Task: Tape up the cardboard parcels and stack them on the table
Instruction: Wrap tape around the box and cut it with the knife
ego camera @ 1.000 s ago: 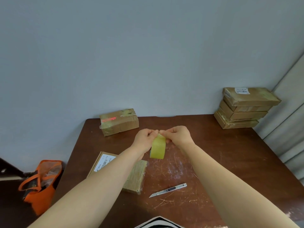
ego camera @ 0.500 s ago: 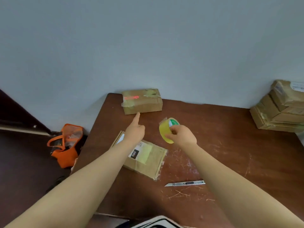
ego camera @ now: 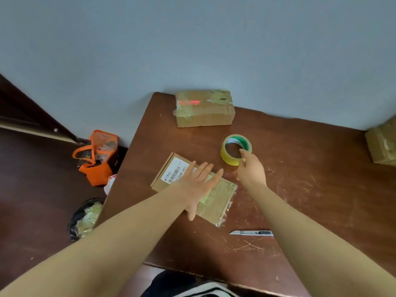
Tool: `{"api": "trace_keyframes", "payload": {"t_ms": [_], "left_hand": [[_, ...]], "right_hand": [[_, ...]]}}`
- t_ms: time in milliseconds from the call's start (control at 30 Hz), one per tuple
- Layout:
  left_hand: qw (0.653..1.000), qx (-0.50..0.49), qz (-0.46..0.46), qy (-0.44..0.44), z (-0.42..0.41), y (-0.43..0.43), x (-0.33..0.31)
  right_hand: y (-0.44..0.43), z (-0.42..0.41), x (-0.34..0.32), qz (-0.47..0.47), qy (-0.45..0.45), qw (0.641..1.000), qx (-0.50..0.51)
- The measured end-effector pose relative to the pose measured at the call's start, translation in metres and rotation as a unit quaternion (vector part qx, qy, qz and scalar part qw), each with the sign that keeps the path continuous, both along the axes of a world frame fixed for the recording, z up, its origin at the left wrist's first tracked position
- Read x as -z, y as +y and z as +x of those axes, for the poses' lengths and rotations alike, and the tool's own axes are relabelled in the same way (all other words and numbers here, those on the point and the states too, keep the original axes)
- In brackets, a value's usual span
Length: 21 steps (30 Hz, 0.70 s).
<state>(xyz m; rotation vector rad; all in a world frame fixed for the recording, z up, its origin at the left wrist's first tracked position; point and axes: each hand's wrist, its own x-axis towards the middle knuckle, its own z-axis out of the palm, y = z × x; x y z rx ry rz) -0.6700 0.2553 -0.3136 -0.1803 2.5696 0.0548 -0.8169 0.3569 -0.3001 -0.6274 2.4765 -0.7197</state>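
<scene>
While the left hand point(ego camera: 196, 186) lies flat on the parcel point(ego camera: 218, 198) by the left edge of the worktop point(ego camera: 310, 200), the right hand point(ego camera: 251, 170) pinches the tape roll point(ego camera: 227, 157).

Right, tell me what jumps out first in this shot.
The left hand lies flat on the taped flat parcel in the middle of the table, while the right hand grips the yellow tape roll just beyond it. An orange bag stands out left of the table.
</scene>
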Motion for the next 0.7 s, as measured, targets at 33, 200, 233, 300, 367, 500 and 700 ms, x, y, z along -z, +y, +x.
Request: {"api": "trace_keyframes", "payload": {"t_ms": [33, 200, 233, 300, 367, 500, 700], "left_hand": [[1.0, 0.001, -0.005, 0.011, -0.001, 0.002, 0.001], [0.986, -0.099, 0.026, 0.131, -0.006, 0.009, -0.009], [0.979, -0.13, 0.042, 0.15, -0.008, 0.013, -0.013], [0.959, -0.192, 0.066, 0.197, -0.011, 0.021, -0.02], [0.935, -0.244, 0.102, 0.236, -0.014, 0.03, -0.03], [0.849, -0.361, 0.236, 0.307, -0.004, 0.035, -0.055], [0.605, -0.436, 0.483, 0.46, 0.014, 0.028, -0.086]], "right_hand": [[0.008, 0.004, 0.0, -0.048, -0.017, 0.997, 0.051], [0.055, 0.03, -0.001, -0.197, -0.093, 0.954, 0.204], [0.062, 0.033, -0.003, -0.217, -0.15, 0.945, 0.194], [0.07, 0.036, -0.011, -0.222, -0.249, 0.935, 0.123], [0.07, 0.036, -0.02, -0.226, -0.275, 0.932, 0.06], [0.063, 0.028, -0.044, -0.276, -0.213, 0.937, -0.004], [0.051, 0.024, -0.083, -0.231, -0.098, 0.953, -0.169]]}}
